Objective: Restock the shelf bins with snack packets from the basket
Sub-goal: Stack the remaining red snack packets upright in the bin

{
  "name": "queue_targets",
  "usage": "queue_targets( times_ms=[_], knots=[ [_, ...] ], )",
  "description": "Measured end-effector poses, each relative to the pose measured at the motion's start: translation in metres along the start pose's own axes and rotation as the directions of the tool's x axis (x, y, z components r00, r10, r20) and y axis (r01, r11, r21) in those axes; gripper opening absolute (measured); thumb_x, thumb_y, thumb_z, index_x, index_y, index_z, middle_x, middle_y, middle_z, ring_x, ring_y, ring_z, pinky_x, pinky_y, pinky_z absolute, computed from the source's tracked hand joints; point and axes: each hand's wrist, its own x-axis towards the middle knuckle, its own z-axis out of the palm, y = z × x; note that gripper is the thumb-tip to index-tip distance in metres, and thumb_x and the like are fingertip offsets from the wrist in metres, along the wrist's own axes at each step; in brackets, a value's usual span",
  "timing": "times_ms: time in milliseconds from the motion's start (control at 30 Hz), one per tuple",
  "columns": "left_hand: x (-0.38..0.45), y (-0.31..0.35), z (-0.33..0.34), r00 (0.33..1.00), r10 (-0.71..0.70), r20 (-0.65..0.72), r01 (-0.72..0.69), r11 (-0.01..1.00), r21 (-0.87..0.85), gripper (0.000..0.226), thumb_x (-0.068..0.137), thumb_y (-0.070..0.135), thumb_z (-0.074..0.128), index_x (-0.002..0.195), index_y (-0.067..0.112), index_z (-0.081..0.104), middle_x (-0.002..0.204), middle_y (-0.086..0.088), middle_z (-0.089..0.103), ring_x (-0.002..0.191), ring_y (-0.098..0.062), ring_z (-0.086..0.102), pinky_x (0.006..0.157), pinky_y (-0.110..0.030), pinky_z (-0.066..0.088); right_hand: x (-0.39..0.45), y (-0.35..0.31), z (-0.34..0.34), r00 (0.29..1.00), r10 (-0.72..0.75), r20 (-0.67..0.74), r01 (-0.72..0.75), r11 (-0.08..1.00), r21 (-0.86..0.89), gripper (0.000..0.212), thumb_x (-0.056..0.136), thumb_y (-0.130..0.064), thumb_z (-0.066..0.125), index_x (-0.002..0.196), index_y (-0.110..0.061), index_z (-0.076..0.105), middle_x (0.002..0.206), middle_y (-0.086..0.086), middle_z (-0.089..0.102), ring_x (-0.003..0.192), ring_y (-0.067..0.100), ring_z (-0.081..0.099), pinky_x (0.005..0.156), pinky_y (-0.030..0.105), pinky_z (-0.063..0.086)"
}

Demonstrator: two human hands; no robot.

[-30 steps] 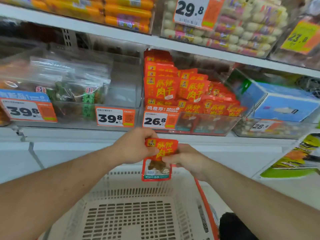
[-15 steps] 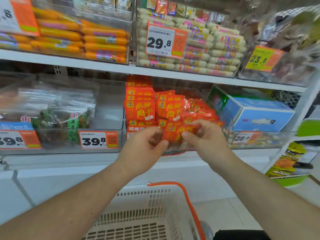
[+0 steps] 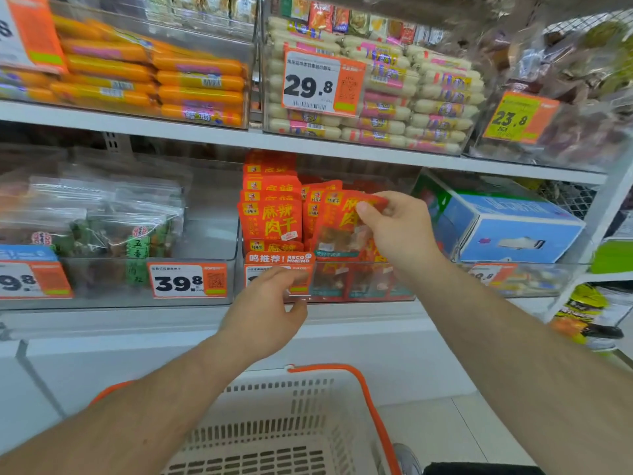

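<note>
My right hand (image 3: 399,231) pinches a red snack packet (image 3: 339,224) by its top corner and holds it upright over the clear middle bin (image 3: 363,286), against the red packets (image 3: 270,221) standing there. My left hand (image 3: 263,310) hovers in front of that bin's price tag with fingers loosely curled and nothing in it. The white plastic basket (image 3: 274,430) with orange handles sits below my arms; the part of its floor in view holds nothing.
A clear bin of bagged snacks (image 3: 113,224) stands to the left, and a blue box (image 3: 507,228) in the bin to the right. The upper shelf (image 3: 308,145) carries orange sausages (image 3: 154,80) and white sausages (image 3: 394,104). A yellow-green pack (image 3: 582,313) lies lower right.
The packet went from both hands over the basket up to the bin. My left hand has let go and dropped back, while my right hand has carried the packet into the bin.
</note>
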Motion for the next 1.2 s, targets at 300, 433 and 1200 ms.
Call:
queue_targets(
  times_ms=[300,433,1200],
  knots=[
    [0.012,0.007,0.001,0.988,-0.083,0.129,0.068,0.991,0.114,0.073,0.094,0.030,0.057,0.152,0.045,0.015,0.126,0.010,0.051,0.087,-0.013,0.051,0.081,-0.034,0.053,0.000,0.015,0.009,0.995,0.015,0.097,0.002,0.985,-0.173,0.026,0.096,-0.035,0.060,0.114,-0.017,0.066,0.091,0.001,0.072,0.070,0.007,0.070,0.074,0.030,0.057],
    [0.015,0.010,0.005,0.987,-0.106,0.120,0.094,0.990,0.102,0.075,0.093,0.031,0.058,0.152,0.046,0.014,0.125,0.007,0.052,0.102,-0.017,0.056,0.086,-0.040,0.054,0.005,0.011,0.012,0.992,0.027,0.121,-0.001,0.977,-0.211,0.025,0.096,-0.036,0.060,0.113,-0.018,0.066,0.095,0.000,0.072,0.076,0.010,0.070,0.066,0.025,0.054],
    [0.029,0.019,0.006,0.979,-0.143,0.148,0.140,0.990,0.033,0.079,0.095,0.026,0.058,0.154,0.040,0.008,0.119,0.007,0.057,0.105,-0.012,0.054,0.086,-0.031,0.053,0.005,0.011,0.020,0.984,0.120,0.132,-0.093,0.977,-0.193,0.025,0.096,-0.037,0.060,0.117,-0.026,0.055,0.102,-0.006,0.066,0.086,0.012,0.067,0.061,0.023,0.052]
  ],
)
